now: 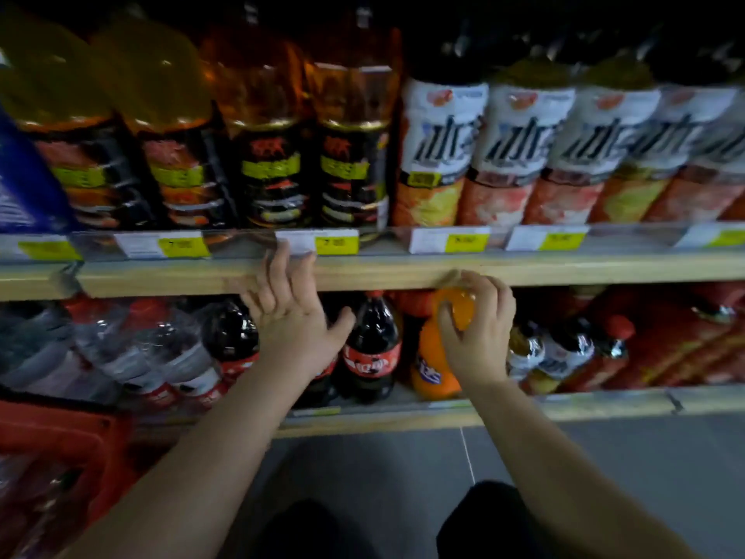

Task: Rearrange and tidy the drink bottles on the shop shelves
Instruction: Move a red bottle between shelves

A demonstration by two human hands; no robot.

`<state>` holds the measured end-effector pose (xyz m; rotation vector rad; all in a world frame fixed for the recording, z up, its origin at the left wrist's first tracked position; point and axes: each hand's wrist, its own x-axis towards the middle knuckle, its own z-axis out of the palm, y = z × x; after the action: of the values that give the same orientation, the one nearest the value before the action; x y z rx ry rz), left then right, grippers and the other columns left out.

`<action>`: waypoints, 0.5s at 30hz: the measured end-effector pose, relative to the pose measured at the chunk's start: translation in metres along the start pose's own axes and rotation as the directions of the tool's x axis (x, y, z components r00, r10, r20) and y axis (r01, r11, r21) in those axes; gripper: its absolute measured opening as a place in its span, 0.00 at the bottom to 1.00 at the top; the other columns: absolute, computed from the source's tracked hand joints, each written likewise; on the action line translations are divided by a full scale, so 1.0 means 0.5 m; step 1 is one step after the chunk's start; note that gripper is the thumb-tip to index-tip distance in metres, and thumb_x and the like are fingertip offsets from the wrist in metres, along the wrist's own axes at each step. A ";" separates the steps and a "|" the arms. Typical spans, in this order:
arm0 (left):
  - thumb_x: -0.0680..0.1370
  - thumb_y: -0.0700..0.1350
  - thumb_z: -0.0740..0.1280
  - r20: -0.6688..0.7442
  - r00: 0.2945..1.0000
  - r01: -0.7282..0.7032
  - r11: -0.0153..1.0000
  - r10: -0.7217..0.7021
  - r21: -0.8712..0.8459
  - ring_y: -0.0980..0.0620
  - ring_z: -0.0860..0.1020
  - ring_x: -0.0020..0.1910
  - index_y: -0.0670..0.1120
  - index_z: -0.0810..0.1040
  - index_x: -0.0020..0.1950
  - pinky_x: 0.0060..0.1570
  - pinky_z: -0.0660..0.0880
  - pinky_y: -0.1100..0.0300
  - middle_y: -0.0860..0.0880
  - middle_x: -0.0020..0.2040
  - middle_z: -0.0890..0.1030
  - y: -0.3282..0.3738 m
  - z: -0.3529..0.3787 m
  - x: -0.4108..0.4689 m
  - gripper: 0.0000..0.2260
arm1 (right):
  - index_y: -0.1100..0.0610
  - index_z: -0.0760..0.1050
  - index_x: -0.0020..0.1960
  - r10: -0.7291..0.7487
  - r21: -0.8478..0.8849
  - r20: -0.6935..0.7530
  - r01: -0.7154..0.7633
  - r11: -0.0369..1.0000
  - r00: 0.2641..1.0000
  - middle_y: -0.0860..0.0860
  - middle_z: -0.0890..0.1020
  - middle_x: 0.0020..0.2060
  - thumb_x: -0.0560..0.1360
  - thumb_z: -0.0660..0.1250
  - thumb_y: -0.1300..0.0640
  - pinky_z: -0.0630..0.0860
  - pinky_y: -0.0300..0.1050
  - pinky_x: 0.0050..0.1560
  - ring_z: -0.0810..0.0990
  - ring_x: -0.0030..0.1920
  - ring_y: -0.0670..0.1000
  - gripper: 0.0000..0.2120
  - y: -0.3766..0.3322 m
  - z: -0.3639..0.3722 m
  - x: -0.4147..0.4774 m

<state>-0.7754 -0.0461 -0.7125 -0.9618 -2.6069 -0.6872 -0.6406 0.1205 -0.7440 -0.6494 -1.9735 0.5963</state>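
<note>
Near the middle of the frame, the right hand (477, 332) is seen wrapped over the upper part of an orange soda bottle (437, 357), its fingers (451, 320) clamped around the neck and shoulder so that the cap is hidden. The bottle stands on the lower shelf (604, 401), tilted slightly, just right of a cola bottle (373, 351) with a red cap and red label. The left hand (296, 312) is held open in front of the wooden edge of the upper shelf (564, 268), fingers (278, 268) spread apart and gripping nothing; one fingertip reaches up to a price tag (318, 242) on the shelf rail. Clear water bottles (161, 349) with red labels are ranged at the lower left. On the upper shelf, large yellow and amber drink bottles (258, 127) occupy the left half and white-labelled bottles (520, 151) the right half. A red basket (60, 457) is seen at the bottom left, above grey floor tiles (403, 470).
</note>
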 end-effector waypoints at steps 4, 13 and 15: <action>0.67 0.52 0.71 -0.038 0.964 -0.266 0.956 0.263 -0.123 0.31 0.59 0.70 0.42 0.65 0.70 0.67 0.47 0.29 0.35 0.72 0.61 0.140 0.047 -0.012 0.34 | 0.65 0.74 0.59 0.162 -0.107 -0.001 -0.162 0.981 0.987 0.62 0.75 0.54 0.69 0.69 0.63 0.66 0.45 0.57 0.71 0.56 0.57 0.19 0.088 -0.066 -0.052; 0.71 0.41 0.70 0.127 0.947 -0.117 0.684 0.295 -0.721 0.52 0.73 0.54 0.43 0.78 0.54 0.56 0.70 0.62 0.49 0.53 0.76 0.287 0.196 -0.100 0.12 | 0.54 0.76 0.51 0.529 -0.225 -0.046 -0.525 0.821 0.847 0.49 0.79 0.44 0.70 0.71 0.53 0.78 0.53 0.44 0.78 0.41 0.49 0.11 0.190 -0.206 -0.109; 0.72 0.41 0.70 0.283 0.939 0.099 0.638 0.193 -0.763 0.64 0.72 0.47 0.45 0.78 0.53 0.45 0.69 0.74 0.57 0.47 0.74 0.312 0.234 -0.123 0.10 | 0.50 0.76 0.50 0.566 -0.270 -0.053 -0.558 0.785 0.823 0.44 0.79 0.38 0.70 0.70 0.48 0.77 0.50 0.39 0.78 0.37 0.47 0.11 0.207 -0.239 -0.117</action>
<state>-0.6370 0.0858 -0.7844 -1.4790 -2.5230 -1.8791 -0.4899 0.1758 -0.7946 -1.4465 -1.8969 0.6899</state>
